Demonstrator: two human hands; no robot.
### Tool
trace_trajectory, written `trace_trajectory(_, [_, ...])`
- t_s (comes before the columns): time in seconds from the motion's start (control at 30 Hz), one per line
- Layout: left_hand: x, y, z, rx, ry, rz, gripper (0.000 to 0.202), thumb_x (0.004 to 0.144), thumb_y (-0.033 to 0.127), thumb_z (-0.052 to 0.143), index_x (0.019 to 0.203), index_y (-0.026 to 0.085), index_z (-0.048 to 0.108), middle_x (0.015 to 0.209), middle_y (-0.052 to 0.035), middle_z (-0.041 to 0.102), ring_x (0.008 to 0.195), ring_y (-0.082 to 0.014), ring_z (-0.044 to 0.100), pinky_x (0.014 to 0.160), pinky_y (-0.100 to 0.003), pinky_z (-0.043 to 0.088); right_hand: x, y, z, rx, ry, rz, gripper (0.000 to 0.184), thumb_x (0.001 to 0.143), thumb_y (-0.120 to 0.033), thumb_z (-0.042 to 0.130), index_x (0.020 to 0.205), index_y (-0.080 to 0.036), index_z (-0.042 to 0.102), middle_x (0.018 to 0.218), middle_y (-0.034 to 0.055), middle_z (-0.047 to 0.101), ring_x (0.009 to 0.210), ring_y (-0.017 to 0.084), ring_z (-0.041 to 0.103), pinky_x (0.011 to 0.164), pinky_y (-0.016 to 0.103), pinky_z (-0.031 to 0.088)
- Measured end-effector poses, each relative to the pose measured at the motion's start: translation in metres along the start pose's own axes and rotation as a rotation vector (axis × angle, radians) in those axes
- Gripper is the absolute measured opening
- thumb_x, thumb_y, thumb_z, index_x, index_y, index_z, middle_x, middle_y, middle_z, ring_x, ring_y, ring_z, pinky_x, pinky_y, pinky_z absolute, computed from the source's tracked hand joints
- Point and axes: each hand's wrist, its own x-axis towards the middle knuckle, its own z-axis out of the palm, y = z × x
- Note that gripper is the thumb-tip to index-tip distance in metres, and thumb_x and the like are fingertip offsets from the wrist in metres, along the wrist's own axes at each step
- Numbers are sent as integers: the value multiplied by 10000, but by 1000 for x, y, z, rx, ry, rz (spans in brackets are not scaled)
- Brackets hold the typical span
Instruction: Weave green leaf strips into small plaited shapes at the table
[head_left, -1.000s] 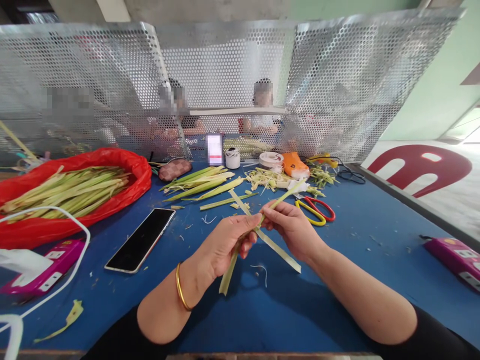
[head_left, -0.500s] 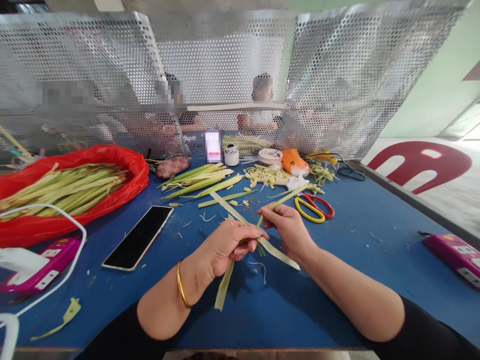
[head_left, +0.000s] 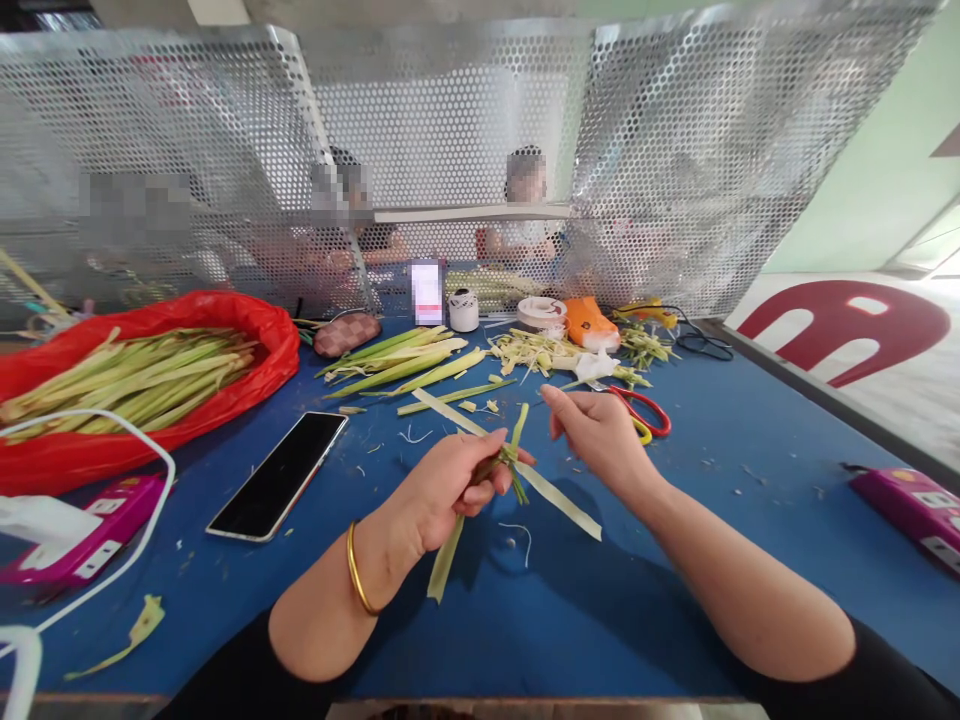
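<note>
And the right hand is parting company, drawing back from the pale-green flat leaf strip it was pinching half a second ago! Its fingers are curling in mid-air; whether anything fine is sitting between the tips, I cannot tell. That is leaving the left hand bearing the work alone, thumb and fingers clamping a small green knot of crossed leaf strips above the blue counter. One long pale ribbon of leaf is slanting below the right hand, and a short tip is standing up between the hands.

Just beyond the right hand, red-and-yellow-handled scissors are lying partly hidden. Left of the left hand, a black-screened smartphone is showing no writing. Ahead of the hands, loose long green leaves are fanning out. Farther on, an orange plastic packet is carrying a small dark mark and a white round roll some printing, neither legible. Behind everything, a perforated metal screen is rising.
</note>
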Motion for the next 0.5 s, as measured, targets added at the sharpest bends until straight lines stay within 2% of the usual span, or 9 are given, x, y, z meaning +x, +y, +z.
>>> trace_trajectory(0.03, [0, 0, 1, 25, -2, -2, 378, 811, 477, 576, 815, 125, 714, 514, 35, 478, 364, -16, 186, 399, -215, 70, -1, -2, -2, -32, 45, -117, 476, 845, -537, 529, 547, -175, 611, 447, -12, 491, 462, 113, 468, 485, 261, 354])
trace_trajectory(0.07, [-1, 0, 3, 55, -8, -9, 370, 811, 470, 579, 803, 125, 713, 489, 40, 462, 357, -17, 180, 399, -218, 65, -2, -4, -3, -32, 37, -215, 393, 833, -485, 571, 595, -179, 638, 529, 0, 552, 543, 126, 517, 530, 260, 384])
trace_trajectory(0.13, [-2, -2, 7, 116, -36, -37, 361, 808, 461, 581, 781, 125, 712, 451, 41, 450, 341, -21, 178, 398, -228, 57, -5, -7, -2, 49, -151, -274, 294, 815, -426, 604, 667, -181, 668, 649, 18, 615, 638, 143, 567, 583, 264, 426])
trace_trajectory(0.2, [-2, -5, 11, 165, -64, -65, 360, 802, 457, 583, 768, 123, 713, 426, 35, 450, 329, -24, 187, 398, -236, 56, -10, -8, 4, 209, -409, -135, 274, 799, -428, 616, 704, -176, 660, 617, 6, 603, 544, 128, 550, 511, 259, 430])
trace_trajectory(0.27, [-3, -8, 15, 195, -87, -76, 368, 796, 460, 587, 762, 118, 716, 420, 28, 459, 330, -27, 205, 399, -239, 67, -14, -7, 10, 380, -552, 56, 254, 766, -424, 647, 722, -174, 630, 542, -29, 549, 417, 99, 471, 394, 234, 374])
trace_trajectory(0.33, [-4, -10, 18, 211, -87, -68, 379, 789, 466, 592, 755, 111, 719, 415, 27, 458, 340, -31, 219, 401, -238, 84, -16, -5, 14, 493, -526, 140, 224, 722, -379, 691, 696, -177, 597, 515, -55, 500, 389, 80, 422, 353, 211, 323])
trace_trajectory(0.5, [-4, -9, 19, 251, -82, -58, 316, 764, 396, 624, 796, 102, 738, 421, 17, 497, 373, -47, 308, 403, -221, 138, -17, -4, 20, 519, -284, 52, 216, 702, -283, 694, 599, -171, 540, 541, -60, 464, 485, 66, 403, 456, 209, 327])
